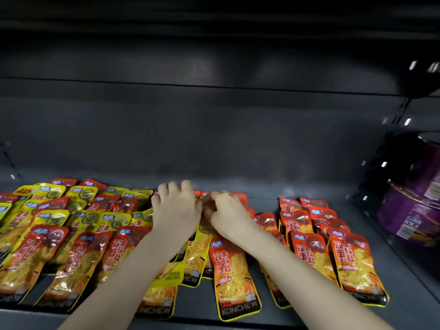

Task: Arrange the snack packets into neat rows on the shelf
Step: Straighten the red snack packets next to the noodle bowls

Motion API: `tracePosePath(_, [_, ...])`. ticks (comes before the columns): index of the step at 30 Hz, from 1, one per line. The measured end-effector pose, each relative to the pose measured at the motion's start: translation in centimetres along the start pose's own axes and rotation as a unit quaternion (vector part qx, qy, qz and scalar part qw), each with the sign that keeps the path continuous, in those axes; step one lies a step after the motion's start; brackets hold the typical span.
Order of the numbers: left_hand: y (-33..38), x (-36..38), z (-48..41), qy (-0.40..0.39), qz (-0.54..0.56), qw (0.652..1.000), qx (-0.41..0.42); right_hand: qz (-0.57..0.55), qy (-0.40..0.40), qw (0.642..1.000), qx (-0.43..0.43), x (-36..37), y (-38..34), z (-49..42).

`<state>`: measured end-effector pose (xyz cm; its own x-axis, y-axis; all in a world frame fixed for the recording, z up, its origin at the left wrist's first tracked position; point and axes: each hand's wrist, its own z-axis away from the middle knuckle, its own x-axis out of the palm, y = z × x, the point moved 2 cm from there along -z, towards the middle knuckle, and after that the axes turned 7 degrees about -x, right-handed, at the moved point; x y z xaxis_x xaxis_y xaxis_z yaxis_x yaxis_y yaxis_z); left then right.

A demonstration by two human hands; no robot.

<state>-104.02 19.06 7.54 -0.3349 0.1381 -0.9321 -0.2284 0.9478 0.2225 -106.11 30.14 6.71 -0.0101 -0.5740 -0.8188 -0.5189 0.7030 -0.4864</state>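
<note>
Several red and yellow snack packets lie overlapping on the dark shelf (297,313). A mixed spread of yellow and red packets (71,225) fills the left side. Two short rows of red packets (309,234) run back on the right. One red packet (231,275) lies in front between my forearms. My left hand (176,210) reaches to the middle back, fingers curled down over packets there. My right hand (228,215) is beside it, touching it, fingers bent on a packet at the back. What the fingers grasp is hidden and blurred.
Purple round tubs (414,210) are stacked on the adjoining shelf at the right, past a slotted upright (392,129). The grey back panel (214,139) rises behind the packets. A bare strip of shelf runs between the middle packets and the right rows.
</note>
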Motion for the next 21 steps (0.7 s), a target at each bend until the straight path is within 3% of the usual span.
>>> tracePosePath(4, [3.5,-1.1,0.9,0.022,0.057,0.995,0.079,0.008,0.052,0.998,0.022,-4.0,1.7,0.2])
tracePosePath(8, [7.8,-0.4,1.3,-0.019,0.085,0.986,0.141,0.060,0.049,0.994,0.076,-7.3,4.8,0.6])
tracePosePath(15, [11.2,3.6,0.5,-0.130,0.029,0.975,0.180,0.114,-0.077,0.978,0.157,-7.2,9.8,1.2])
tracePosePath(21, [10.4,5.7,0.4,-0.136,0.031,0.971,0.192,0.070,-0.163,0.976,0.125,-6.5,10.5,1.6])
